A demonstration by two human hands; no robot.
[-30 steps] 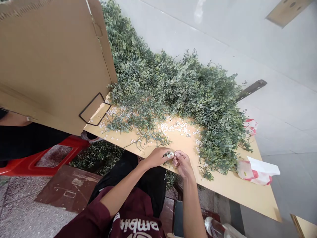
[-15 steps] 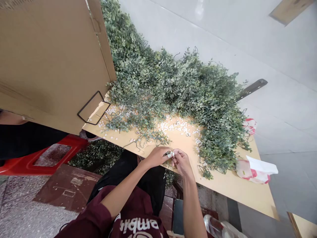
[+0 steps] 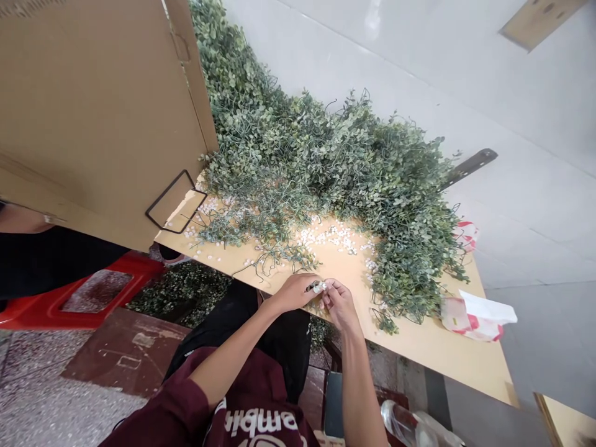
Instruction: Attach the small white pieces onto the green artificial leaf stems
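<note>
My left hand [image 3: 294, 293] and my right hand [image 3: 339, 304] meet above the front edge of a tan board table [image 3: 433, 351]. Between their fingertips is a small white bead-like piece [image 3: 319, 287] on a thin dark stem. Exactly which fingers grip it is partly hidden. Just beyond my hands lies a scatter of similar white pieces [image 3: 328, 236]. A large heap of artificial green leafy vines [image 3: 326, 164] covers the far part of the board, with loose sprigs reaching towards my hands.
A large cardboard sheet [image 3: 93, 112] with a black wire frame [image 3: 176, 202] overhangs the board's left end. A red-and-white plastic bag [image 3: 472, 316] lies at the right. Another person's arm [image 3: 21, 218] and a red stool [image 3: 69, 304] are at the left.
The whole view has shifted slightly as my head moved. My hands stay together around the small white piece, with only slight finger movement.
</note>
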